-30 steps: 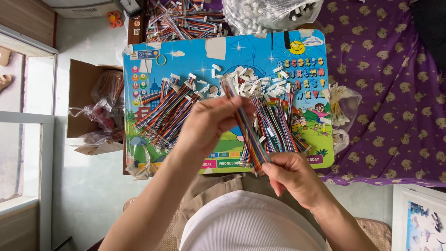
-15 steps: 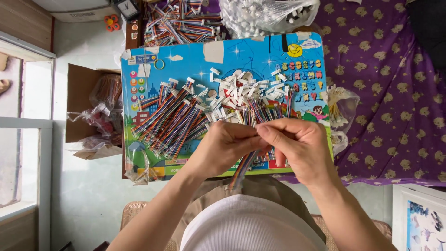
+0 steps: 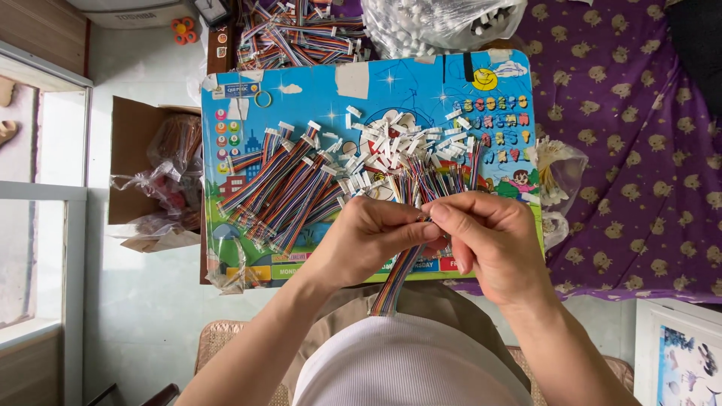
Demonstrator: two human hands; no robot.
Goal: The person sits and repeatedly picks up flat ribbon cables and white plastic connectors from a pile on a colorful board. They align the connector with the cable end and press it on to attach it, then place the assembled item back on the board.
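My left hand point(image 3: 374, 234) and my right hand point(image 3: 490, 239) meet at the fingertips over the near edge of a colourful children's board point(image 3: 421, 90). Between them they pinch a multicoloured ribbon cable point(image 3: 395, 280) whose tail hangs down toward my lap. Just beyond my fingers lies a fan of similar ribbon cables point(image 3: 430, 179) with loose wire ends. A heap of small white connectors point(image 3: 391, 146) sits in the middle of the board. Finished ribbon cables with white connectors point(image 3: 282, 184) lie piled on the board's left half.
A clear bag of white connectors point(image 3: 436, 22) and a pile of cables point(image 3: 297, 34) lie beyond the board. A cardboard box with plastic bags point(image 3: 154, 177) stands at the left. Purple patterned cloth point(image 3: 639, 150) covers the right. A small plastic bag point(image 3: 556, 177) sits by the board's right edge.
My right hand rose from the board's near edge up to my left hand. Both hands came together on one cable, and the bundle held earlier is now spread on the board.
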